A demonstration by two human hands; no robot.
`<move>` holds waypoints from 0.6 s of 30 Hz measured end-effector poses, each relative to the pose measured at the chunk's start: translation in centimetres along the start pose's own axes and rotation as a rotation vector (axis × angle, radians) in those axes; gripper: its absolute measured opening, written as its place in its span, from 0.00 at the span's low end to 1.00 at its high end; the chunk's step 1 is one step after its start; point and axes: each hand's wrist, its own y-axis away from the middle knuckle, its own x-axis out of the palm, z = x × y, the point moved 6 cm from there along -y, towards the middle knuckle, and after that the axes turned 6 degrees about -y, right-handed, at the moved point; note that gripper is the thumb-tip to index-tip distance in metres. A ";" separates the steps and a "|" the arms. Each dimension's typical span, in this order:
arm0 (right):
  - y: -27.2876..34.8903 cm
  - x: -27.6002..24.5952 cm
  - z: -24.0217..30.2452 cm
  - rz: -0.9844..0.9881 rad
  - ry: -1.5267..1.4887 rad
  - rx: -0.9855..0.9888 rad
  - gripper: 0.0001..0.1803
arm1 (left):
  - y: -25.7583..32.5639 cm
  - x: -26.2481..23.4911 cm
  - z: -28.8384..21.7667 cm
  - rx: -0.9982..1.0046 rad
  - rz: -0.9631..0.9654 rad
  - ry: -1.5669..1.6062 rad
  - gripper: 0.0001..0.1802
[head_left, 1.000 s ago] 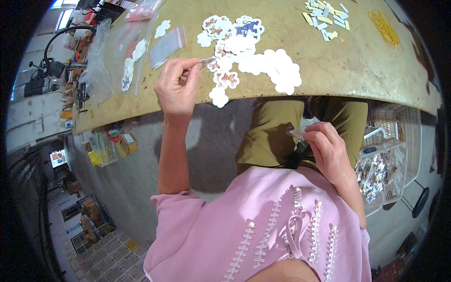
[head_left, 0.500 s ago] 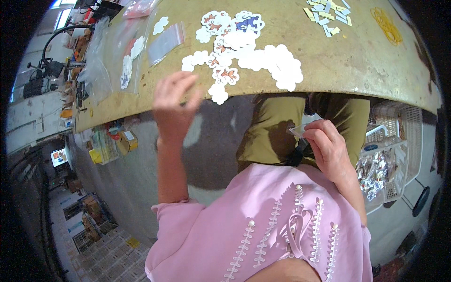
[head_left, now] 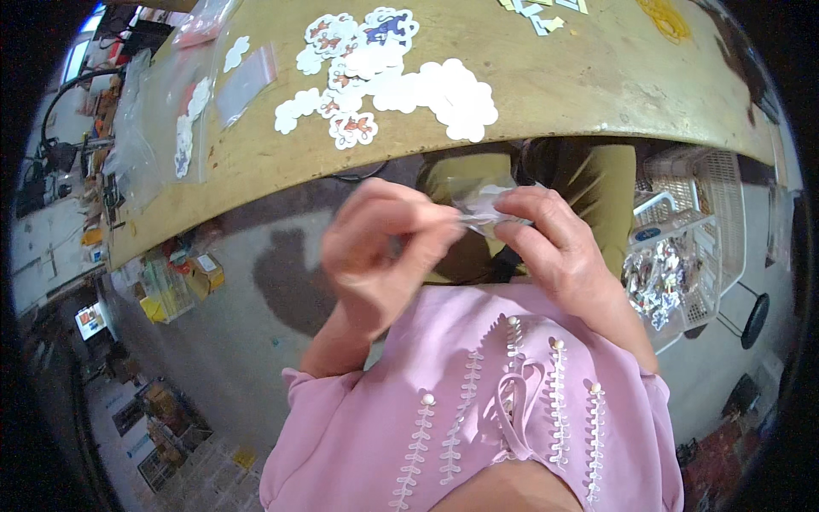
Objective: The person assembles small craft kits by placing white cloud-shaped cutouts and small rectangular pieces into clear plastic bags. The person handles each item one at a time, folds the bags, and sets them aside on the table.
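Over my lap, a small clear plastic bag (head_left: 465, 189) is held between my hands, with something whitish showing in it. My right hand (head_left: 554, 235) grips its right side between thumb and fingers. My left hand (head_left: 384, 247), blurred, closes thumb and fingertips at the bag's left edge; whether a cutout is also pinched there is hidden. On the table ahead lie several white scallop-edged paper cutouts (head_left: 461, 98). Some of them bear brown animal pictures (head_left: 353, 128), and one bears a blue figure (head_left: 388, 30).
Left on the table (head_left: 580, 94) are a flat zip bag (head_left: 247, 85) and larger clear bags (head_left: 141, 128). Yellow and pale blue slips (head_left: 537, 15) and yellow rubber bands (head_left: 664, 19) lie at the far side. A white basket (head_left: 682, 222) with packed pieces stands at my right.
My left hand has come from the table's edge to the bag beside my right hand. A white cutout at the table's near edge is gone from there. The view has shifted slightly.
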 end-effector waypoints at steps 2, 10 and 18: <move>-0.1 -0.1 0.4 -0.037 0.002 0.003 0.12 | -0.2 2.0 -0.7 0.127 0.046 -0.066 0.13; 0.9 -0.2 -0.6 -0.044 0.007 0.044 0.13 | 1.0 3.9 -1.3 0.362 0.109 -0.481 0.16; 1.1 0.2 -0.7 -0.018 0.016 0.072 0.15 | 0.0 6.4 0.7 0.215 0.492 -0.464 0.05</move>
